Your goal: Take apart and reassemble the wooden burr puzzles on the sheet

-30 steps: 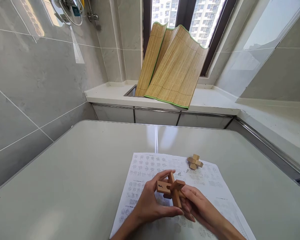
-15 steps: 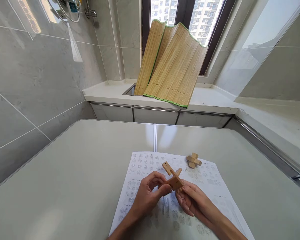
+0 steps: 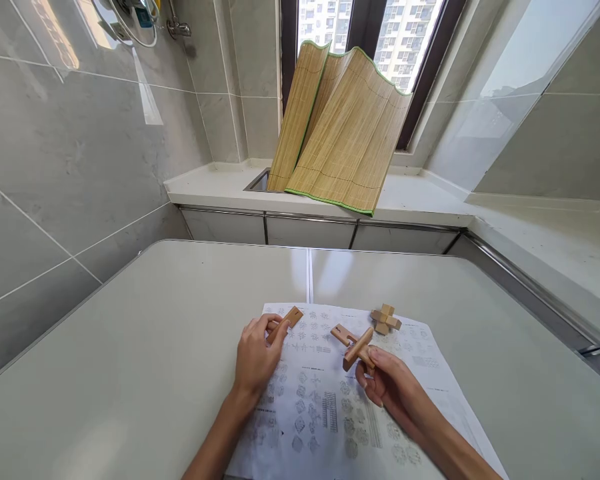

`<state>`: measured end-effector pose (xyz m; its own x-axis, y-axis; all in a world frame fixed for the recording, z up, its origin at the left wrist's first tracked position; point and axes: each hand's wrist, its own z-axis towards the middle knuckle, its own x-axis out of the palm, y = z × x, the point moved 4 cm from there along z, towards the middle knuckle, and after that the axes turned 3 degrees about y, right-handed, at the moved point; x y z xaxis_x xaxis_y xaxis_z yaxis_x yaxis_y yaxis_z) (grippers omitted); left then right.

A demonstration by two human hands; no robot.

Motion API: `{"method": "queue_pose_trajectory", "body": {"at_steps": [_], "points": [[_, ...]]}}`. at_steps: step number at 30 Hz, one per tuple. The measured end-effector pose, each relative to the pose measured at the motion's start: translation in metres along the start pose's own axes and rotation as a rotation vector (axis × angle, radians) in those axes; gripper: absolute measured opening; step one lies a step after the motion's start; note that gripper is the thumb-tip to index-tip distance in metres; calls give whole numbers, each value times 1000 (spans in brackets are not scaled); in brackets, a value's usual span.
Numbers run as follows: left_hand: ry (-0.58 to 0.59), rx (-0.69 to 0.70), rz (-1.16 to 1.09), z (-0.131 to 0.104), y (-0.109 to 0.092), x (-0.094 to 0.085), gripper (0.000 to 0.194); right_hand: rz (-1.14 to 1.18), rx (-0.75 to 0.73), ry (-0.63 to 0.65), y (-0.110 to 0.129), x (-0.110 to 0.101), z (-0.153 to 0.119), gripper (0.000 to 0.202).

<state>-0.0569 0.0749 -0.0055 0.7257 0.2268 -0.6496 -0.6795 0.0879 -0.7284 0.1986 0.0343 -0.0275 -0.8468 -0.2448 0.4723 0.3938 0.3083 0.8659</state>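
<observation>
My left hand [image 3: 259, 350] grips a flat wooden puzzle piece [image 3: 293, 316] at the upper left of the printed sheet [image 3: 315, 373]. Between the thumb and fingers of my right hand [image 3: 387, 380] are interlocked wooden puzzle pieces [image 3: 359, 349], held over the middle of the paper. One flat, notched piece of that group points to the upper left, and a rounded bar crosses in front of it. Beyond my right hand, an assembled wooden burr puzzle [image 3: 385, 319] rests on the sheet's far edge. Small diagrams and text cover the paper.
The sheet lies on a pale table [image 3: 130, 373] with a seam down its middle. Past the table's far edge runs a white ledge [image 3: 205, 187]. A folded bamboo mat [image 3: 347, 133] leans there against the window. Grey tiled walls [image 3: 80, 153] stand at the sides.
My left hand has moved left, away from my right hand, taking one flat wooden piece with it. The remaining joined pieces stay in my right hand, now turned to another angle.
</observation>
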Motion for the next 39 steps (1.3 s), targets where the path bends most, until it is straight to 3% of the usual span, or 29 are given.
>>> {"method": "queue_pose_trajectory", "body": {"at_steps": [8, 13, 15, 19, 21, 25, 29, 34, 39], "points": [[-62, 42, 195, 10, 23, -10, 24, -62, 1, 78, -2, 4, -5, 46], [-159, 109, 159, 1, 0, -16, 32, -78, -6, 139, -4, 6, -6, 47], [-2, 137, -86, -8, -17, -6, 32, -90, 4, 204, -7, 9, -7, 48], [596, -4, -585, -31, -47, 27, 46, -104, 11, 298, -13, 13, -8, 49], [695, -68, -737, -38, -54, 35, 47, -93, -1, 310, -15, 14, -9, 48], [713, -150, -867, -40, -54, 40, 49, -67, 6, 298, -16, 12, -9, 72], [732, -187, -902, -40, -52, 42, 50, -67, 61, 380, -17, 13, -10, 92], [735, -205, -899, -42, -53, 44, 52, -44, 82, 425, -19, 12, -11, 81], [707, -208, -895, -42, -51, 44, 51, -49, 91, 376, -25, 7, -9, 71]]}}
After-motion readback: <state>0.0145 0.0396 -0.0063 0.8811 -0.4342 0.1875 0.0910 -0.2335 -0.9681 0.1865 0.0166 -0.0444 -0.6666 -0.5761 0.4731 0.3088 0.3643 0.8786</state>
